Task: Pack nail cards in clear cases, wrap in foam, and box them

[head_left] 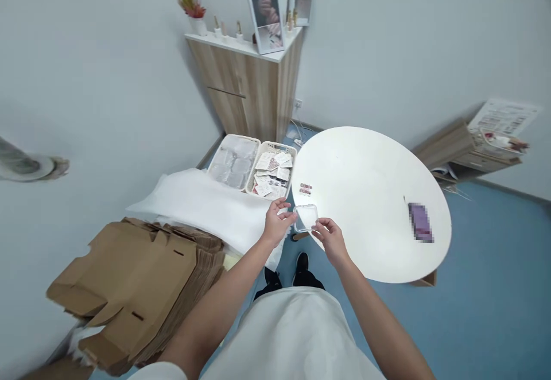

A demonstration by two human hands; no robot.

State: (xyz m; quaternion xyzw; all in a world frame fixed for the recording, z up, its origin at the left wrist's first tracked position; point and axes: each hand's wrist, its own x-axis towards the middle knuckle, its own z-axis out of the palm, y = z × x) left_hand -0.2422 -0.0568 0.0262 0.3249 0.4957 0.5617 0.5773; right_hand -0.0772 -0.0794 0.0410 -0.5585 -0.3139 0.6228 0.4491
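A small, clear plastic box (306,218) is held up over the near left edge of the white round table. My left hand (276,222) grips its left side, with the thumb at the rim and the other fingers raised a little apart. At the opposite side, my right hand (330,239) pinches the box's edge between thumb and fingers. Just beyond the box, a small card-like set of pinkish-red pieces (305,189) lies on the table. The box looks see-through, and I cannot tell whether anything is inside.
Beside the round table (365,185) stand a white basket of printed packets (272,173) and a bin of clear boxes (235,162). White wrapping sheets (202,208) and stacked flat cardboard boxes (129,276) are at left. A blurred purple object (420,222) lies on the table's right.
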